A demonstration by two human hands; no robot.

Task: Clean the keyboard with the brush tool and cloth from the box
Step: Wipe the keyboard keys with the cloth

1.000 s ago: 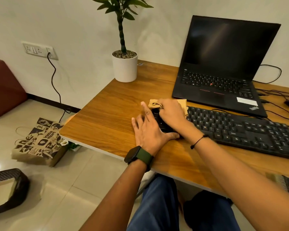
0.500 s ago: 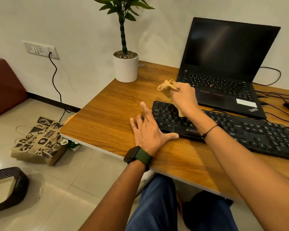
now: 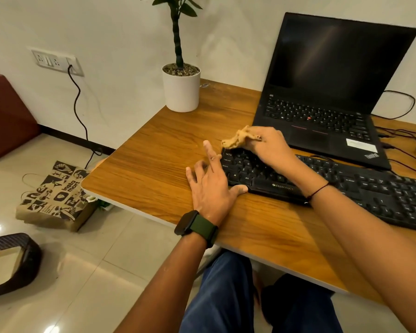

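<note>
The right hand (image 3: pixel 267 145) pinches a crumpled tan cloth (image 3: pixel 235 140) just beyond the black plastic keyboard's (image 3: pixel 346 186) corner; the left hand (image 3: pixel 211 186), fingers spread, rests flat beside it.

A long black plastic keyboard (image 3: pixel 334 186) lies on the wooden desk (image 3: pixel 154 159) at centre right of the frame. Above it sits an open black laptop (image 3: pixel 327 92). A white cylindrical plant pot (image 3: pixel 181 90) stands top centre. A printed brown paper bag (image 3: pixel 55 195) lies on the floor, lower left.
</note>
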